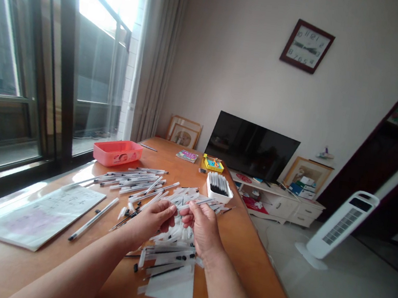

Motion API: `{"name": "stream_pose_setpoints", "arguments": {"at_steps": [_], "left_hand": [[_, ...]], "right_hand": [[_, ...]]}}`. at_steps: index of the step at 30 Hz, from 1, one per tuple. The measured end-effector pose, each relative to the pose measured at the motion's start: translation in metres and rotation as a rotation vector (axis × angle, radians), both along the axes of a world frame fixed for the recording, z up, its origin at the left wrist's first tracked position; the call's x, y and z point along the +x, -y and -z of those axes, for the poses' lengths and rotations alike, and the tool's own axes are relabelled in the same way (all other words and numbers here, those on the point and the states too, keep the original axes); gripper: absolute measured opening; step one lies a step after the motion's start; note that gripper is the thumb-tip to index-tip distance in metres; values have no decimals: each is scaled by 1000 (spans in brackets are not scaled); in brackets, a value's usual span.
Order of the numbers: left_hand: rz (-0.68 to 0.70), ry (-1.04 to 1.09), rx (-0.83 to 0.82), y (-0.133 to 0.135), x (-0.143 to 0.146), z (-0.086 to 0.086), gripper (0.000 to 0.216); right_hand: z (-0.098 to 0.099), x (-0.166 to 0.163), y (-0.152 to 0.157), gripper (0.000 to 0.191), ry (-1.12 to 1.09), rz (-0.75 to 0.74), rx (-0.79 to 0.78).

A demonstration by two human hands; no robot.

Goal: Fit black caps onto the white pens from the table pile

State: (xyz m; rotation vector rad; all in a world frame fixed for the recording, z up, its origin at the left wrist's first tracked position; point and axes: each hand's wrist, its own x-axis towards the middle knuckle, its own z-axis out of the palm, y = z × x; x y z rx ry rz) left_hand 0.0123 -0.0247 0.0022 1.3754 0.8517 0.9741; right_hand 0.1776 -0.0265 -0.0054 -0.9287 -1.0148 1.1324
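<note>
White paper sheet (170, 285): directly under both wrists, loose black refills (169, 253) across it. Left hand (154, 219) and right hand (203, 226): fingertips meeting, pinching one clear pen barrel (180, 207) between them. Pen pile (142, 183): beyond left hand. White tray (218, 197): beyond right hand.

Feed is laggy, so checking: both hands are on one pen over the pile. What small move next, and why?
Probably press the two ends together: the left hand and right hand pinch one pen from either side above the pile of pens; whether its parts are seated is too small to tell.
</note>
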Motion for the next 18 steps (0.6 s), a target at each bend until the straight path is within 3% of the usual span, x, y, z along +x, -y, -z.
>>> {"name": "stream_pose_setpoints", "arguments": {"at_steps": [5,12,18], "left_hand": [[-38,-56,-35,-1,0,2,49],[5,59,-34,0,0,0,44],[-54,-19,-46,-3,-1,3,44]], "right_hand": [[-2,0,1,32,6,-5,0],[-1,1,-1,32,-11,26,-12],[-4,3,-1,30,-21,27,-6]]}}
